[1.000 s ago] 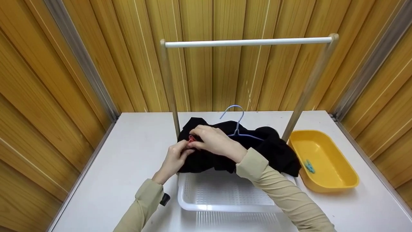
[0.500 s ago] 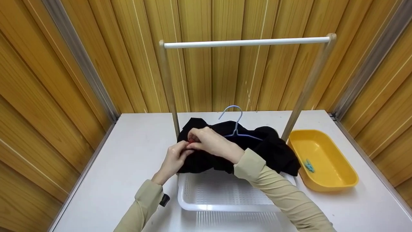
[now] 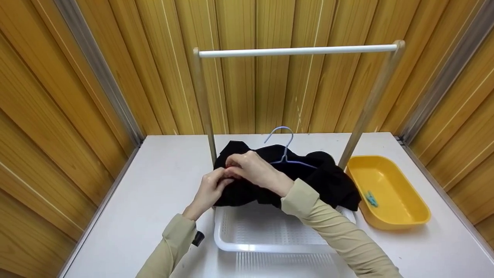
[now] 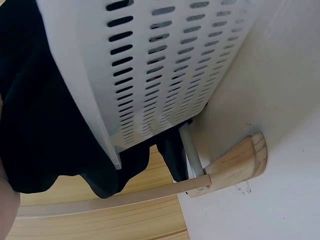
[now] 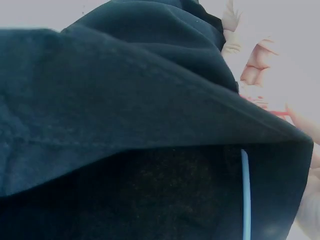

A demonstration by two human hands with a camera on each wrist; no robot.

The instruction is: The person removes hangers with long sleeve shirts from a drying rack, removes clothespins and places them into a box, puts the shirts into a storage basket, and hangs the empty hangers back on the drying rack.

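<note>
A black garment (image 3: pixel 328 185) lies bunched over the white basket, with a blue-purple hanger (image 3: pixel 285 148) inside it, hook upward. At its left shoulder my left hand (image 3: pixel 206 191) pinches the cloth. My right hand (image 3: pixel 256 170) comes in from the right and pinches a small red clothespin (image 5: pixel 279 113) at the same spot. Fingers of both hands meet there and hide most of the clothespin in the head view. In the right wrist view, one hanger arm (image 5: pixel 246 195) shows beneath the fabric's edge. The left wrist view catches hanging black cloth (image 4: pixel 45 120) beside the basket.
A rack with a white rod (image 3: pixel 297 51) and wooden posts stands over the white perforated basket (image 3: pixel 247 248). Its wooden foot (image 4: pixel 235 160) rests on the table. At the right, a yellow tray (image 3: pixel 409 208) holds teal clothespins (image 3: pixel 371 199). Wood-patterned walls enclose the table.
My right fingers have closed in over the red clothespin, which showed plainly between the hands before and is now mostly covered. The left hand, garment and hanger have hardly moved.
</note>
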